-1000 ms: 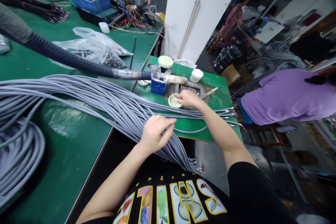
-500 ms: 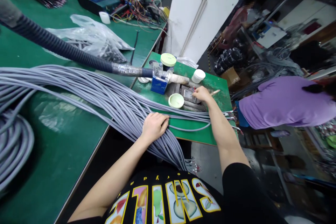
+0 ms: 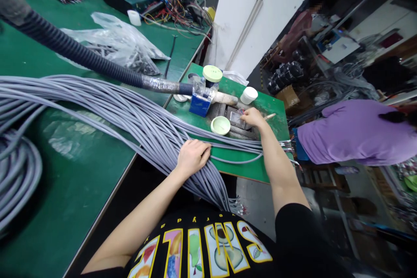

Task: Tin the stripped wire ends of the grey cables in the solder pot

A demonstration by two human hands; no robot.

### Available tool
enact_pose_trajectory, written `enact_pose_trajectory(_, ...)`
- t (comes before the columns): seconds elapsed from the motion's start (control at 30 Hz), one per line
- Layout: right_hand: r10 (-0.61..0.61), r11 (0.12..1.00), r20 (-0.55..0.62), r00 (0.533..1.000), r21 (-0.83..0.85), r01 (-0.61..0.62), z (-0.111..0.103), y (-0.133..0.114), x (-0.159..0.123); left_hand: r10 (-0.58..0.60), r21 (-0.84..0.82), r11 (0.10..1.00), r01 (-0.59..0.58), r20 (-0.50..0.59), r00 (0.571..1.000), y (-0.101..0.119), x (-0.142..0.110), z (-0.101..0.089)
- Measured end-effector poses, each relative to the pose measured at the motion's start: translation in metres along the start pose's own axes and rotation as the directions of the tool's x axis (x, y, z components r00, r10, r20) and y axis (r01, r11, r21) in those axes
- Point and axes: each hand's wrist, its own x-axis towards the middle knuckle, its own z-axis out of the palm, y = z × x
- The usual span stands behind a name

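My left hand (image 3: pixel 193 156) lies over the thick bundle of grey cables (image 3: pixel 150 124), its fingers curled round some of them at the green table's edge. My right hand (image 3: pixel 254 117) is closed in a pinch on a cable end with thin coloured wires (image 3: pixel 241 112). It holds the wires over a small square metal pot (image 3: pixel 235 118) with a silvery surface, like a solder pot. Just left of the pot sits a round pale-green dish (image 3: pixel 220 126). Beyond it a hose nozzle (image 3: pixel 226 98) points toward the pot. A thin stick handle (image 3: pixel 269 116) shows to the right of my hand.
A ribbed hose (image 3: pixel 81 58) crosses from the left to a blue block (image 3: pixel 200 105). Behind stand a lidded jar (image 3: pixel 212 74) and a white tub (image 3: pixel 249 95). A plastic bag (image 3: pixel 120 43) lies on the left table. A person in purple (image 3: pixel 352 132) is at the right.
The view has shifted slightly. My right hand stays pinched at the metal pot, and my left hand remains on the cables.
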Motion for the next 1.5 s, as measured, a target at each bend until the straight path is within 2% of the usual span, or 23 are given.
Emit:
enact_pose_trajectory(0.1, -0.137, 0.985, 0.026, 0.990, 0.105, 0.134, -0.015, -0.010, -0.020, -0.007, -0.002, 1.000, 0.007, 0.011, 1.000, 0.000, 0.000, 0.000)
enact_pose_trajectory(0.2, -0.349, 0.915, 0.057, 0.936, 0.239, 0.326, -0.022, -0.027, -0.037, -0.013, -0.004, 1.000, 0.013, 0.014, 1.000, 0.000, 0.000, 0.001)
enact_pose_trajectory(0.3, -0.441, 0.890, 0.087, 0.893, 0.168, 0.423, -0.017, -0.045, -0.044, -0.015, -0.005, 1.000, 0.015, 0.021, 1.000, 0.001, -0.001, 0.001)
enact_pose_trajectory(0.47, -0.425, 0.896, 0.140, 0.894, -0.080, 0.438, -0.002, -0.071, -0.042, -0.021, 0.000, 1.000, 0.021, 0.028, 0.999, 0.001, -0.001, 0.001)
enact_pose_trajectory(0.57, -0.366, 0.894, 0.183, 0.912, -0.204, 0.400, 0.002, -0.082, -0.043, -0.028, -0.003, 1.000, 0.028, 0.034, 0.999, 0.001, -0.001, 0.000)
enact_pose_trajectory(0.77, -0.273, 0.908, 0.190, 0.943, -0.273, 0.318, 0.006, -0.093, -0.044, -0.039, -0.009, 0.999, 0.040, 0.060, 0.997, 0.000, -0.001, 0.001)
enact_pose_trajectory(0.9, -0.286, 0.913, 0.170, 0.943, -0.249, 0.322, -0.001, -0.085, -0.044, -0.044, -0.020, 0.999, 0.046, 0.070, 0.997, 0.000, -0.001, 0.000)
enact_pose_trajectory(1.0, -0.316, 0.937, 0.098, 0.944, -0.125, 0.327, -0.013, -0.064, -0.043, -0.045, -0.016, 0.999, 0.046, 0.073, 0.996, 0.001, -0.001, -0.001)
enact_pose_trajectory(1.13, -0.171, 0.985, -0.002, 0.985, -0.031, 0.171, -0.021, -0.028, -0.033, -0.034, -0.011, 0.999, 0.035, 0.061, 0.998, 0.001, -0.001, -0.001)
enact_pose_trajectory(1.27, -0.032, 0.997, -0.010, 0.999, -0.075, 0.031, -0.012, -0.003, -0.016, -0.024, -0.005, 1.000, 0.025, 0.049, 0.999, 0.000, -0.001, 0.000)
enact_pose_trajectory(1.5, 0.051, 0.994, 0.012, 0.999, -0.097, -0.050, 0.005, 0.010, 0.002, -0.019, -0.017, 1.000, 0.020, 0.042, 0.999, -0.001, -0.001, 0.001)
